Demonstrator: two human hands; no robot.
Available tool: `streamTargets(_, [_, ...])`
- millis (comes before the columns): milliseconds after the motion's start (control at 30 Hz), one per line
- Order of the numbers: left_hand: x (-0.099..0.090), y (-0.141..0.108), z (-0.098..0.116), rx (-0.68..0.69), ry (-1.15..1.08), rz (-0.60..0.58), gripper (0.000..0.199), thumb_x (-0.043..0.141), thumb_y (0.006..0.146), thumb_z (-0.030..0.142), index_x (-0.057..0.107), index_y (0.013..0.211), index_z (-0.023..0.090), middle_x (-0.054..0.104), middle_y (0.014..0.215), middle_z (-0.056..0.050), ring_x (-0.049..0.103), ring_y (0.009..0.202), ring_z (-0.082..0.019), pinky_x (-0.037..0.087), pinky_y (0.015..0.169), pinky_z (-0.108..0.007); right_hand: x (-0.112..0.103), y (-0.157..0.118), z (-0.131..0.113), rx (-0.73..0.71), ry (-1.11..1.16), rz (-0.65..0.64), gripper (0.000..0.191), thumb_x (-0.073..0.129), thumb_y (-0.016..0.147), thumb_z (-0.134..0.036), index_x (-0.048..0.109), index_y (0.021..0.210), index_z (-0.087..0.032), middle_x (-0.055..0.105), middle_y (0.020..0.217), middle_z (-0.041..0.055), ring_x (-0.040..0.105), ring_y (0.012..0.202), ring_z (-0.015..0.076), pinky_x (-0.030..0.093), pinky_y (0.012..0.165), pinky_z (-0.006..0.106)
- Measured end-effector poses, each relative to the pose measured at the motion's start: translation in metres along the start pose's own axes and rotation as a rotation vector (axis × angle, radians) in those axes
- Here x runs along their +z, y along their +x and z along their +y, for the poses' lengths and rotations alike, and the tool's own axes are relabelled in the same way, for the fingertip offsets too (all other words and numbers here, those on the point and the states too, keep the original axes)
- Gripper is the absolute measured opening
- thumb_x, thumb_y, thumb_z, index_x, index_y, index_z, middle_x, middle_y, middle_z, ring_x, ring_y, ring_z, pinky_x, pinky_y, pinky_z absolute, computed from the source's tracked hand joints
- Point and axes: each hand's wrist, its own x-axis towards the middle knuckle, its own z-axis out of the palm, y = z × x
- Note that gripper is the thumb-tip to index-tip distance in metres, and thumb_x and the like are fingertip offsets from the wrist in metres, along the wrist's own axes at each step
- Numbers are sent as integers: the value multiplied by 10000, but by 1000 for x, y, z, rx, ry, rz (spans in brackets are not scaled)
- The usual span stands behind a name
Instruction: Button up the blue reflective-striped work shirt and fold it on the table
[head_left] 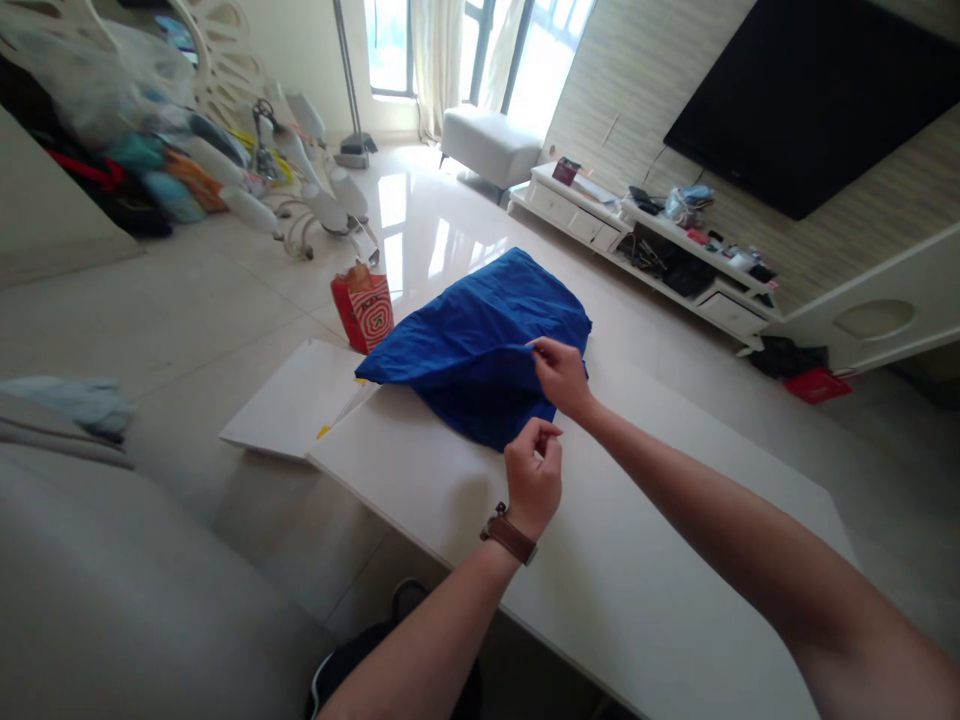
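A crumpled blue cloth (480,315) lies across the far end of the white table (390,455). Its near edge is lifted, leaving a dark fold beneath. Between thumb and fingers, my right hand (564,375) pinches that raised edge. My left hand (534,475), with a brown-strapped watch (510,535) at the wrist, is just below the cloth's near side. Its fingers are curled into a pinch; whether they hold any of the cloth is hidden.
Beyond the table's left end are a red patterned paper bag (364,308) and a low white surface (289,400). A grey sofa (112,580) is close on the left. A cluttered white TV cabinet (570,215) runs along the far wall; a grey bench (489,145) stands by the window.
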Motion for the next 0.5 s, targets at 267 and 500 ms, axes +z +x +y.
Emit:
streamTargets(267, [-5, 18, -31, 0, 135, -128, 157, 502, 848, 183, 656, 825, 194, 540, 623, 51, 503, 606, -105, 372, 615, -224, -82, 61, -17, 104, 407, 313, 368, 593, 953, -462, 493, 705, -209, 454, 606, -51, 552, 631, 107, 432, 557, 214])
streamTargets(500, [3, 30, -53, -43, 203, -287, 169, 504, 850, 203, 668, 890, 195, 586, 645, 36, 571, 618, -122, 410, 614, -238, -167, 27, -89, 273, 471, 359, 268, 679, 879, -365, 497, 752, -215, 551, 630, -63, 616, 606, 113, 557, 579, 231])
